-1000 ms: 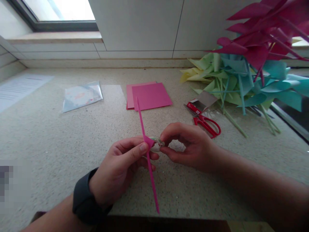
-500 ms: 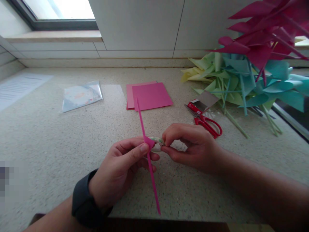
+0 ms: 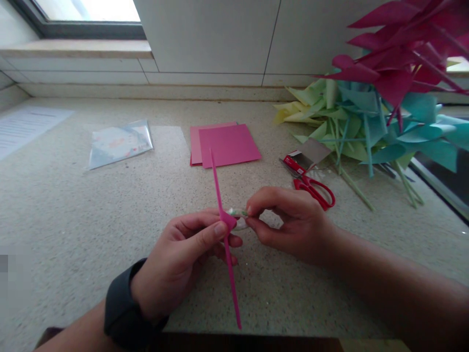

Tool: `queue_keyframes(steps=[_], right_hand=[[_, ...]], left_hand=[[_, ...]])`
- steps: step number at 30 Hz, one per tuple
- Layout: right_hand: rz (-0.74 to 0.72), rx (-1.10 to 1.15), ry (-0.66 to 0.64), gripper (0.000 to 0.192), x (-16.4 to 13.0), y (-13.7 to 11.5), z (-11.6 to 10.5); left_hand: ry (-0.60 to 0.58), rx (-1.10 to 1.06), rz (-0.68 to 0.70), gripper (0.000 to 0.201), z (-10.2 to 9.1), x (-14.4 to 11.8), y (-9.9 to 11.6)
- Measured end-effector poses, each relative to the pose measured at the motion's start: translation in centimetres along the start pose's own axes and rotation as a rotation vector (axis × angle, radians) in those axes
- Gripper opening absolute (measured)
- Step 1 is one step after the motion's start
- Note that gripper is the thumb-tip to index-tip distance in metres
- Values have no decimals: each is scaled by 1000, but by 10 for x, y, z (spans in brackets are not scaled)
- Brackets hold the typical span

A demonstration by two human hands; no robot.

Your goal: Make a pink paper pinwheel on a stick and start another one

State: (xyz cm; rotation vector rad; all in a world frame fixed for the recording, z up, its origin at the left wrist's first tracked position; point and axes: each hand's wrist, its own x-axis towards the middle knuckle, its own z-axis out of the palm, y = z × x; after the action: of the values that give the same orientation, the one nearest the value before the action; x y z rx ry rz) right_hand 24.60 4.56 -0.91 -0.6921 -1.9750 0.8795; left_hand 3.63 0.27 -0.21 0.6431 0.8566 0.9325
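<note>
Between the thumb and fingers of my left hand (image 3: 194,244) is a thin pink paper strip (image 3: 230,274), seen nearly edge-on, with a small folded pink flap at its middle. Just right of the flap is a roll of clear tape (image 3: 240,213) with green marks on its ring, partly hidden behind the paper and fingers. My right hand (image 3: 289,220) pinches the right side of that roll with thumb and forefinger. Both hands are a little above the counter, close together. A dark band is on my left wrist.
Pink paper squares (image 3: 230,142) lie behind my hands. Red-handled scissors (image 3: 315,190) lie to the right, beside paper pinwheels (image 3: 373,112) in pink, blue, green and yellow. A clear plastic packet (image 3: 120,144) and a printed sheet (image 3: 29,127) lie left on the speckled counter (image 3: 91,210).
The view has shifted slightly. The pink paper strip tilts a little differently, and less of the tape roll's ring shows between my hands. Both hands keep their hold.
</note>
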Motion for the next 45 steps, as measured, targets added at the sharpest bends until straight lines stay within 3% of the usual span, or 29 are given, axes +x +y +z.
queue_keyframes(steps=[12, 26, 32, 38, 45], right_hand=[[-47, -124, 20, 18, 6, -13, -1], [-74, -47, 8, 17, -1, -1, 4], [-9, -56, -36, 25, -6, -1, 8], [5, -47, -21, 18, -7, -4, 8], [-80, -121, -1, 19, -4, -8, 6]], left_hand=[[-34, 21, -19, 9, -1, 1, -1], [-33, -17, -31, 10, -1, 2, 0], [-55, -47, 1, 9, 0, 2, 0], [-53, -92, -33, 8, 1, 1, 0], [-94, -70, -25, 9, -1, 1, 0]])
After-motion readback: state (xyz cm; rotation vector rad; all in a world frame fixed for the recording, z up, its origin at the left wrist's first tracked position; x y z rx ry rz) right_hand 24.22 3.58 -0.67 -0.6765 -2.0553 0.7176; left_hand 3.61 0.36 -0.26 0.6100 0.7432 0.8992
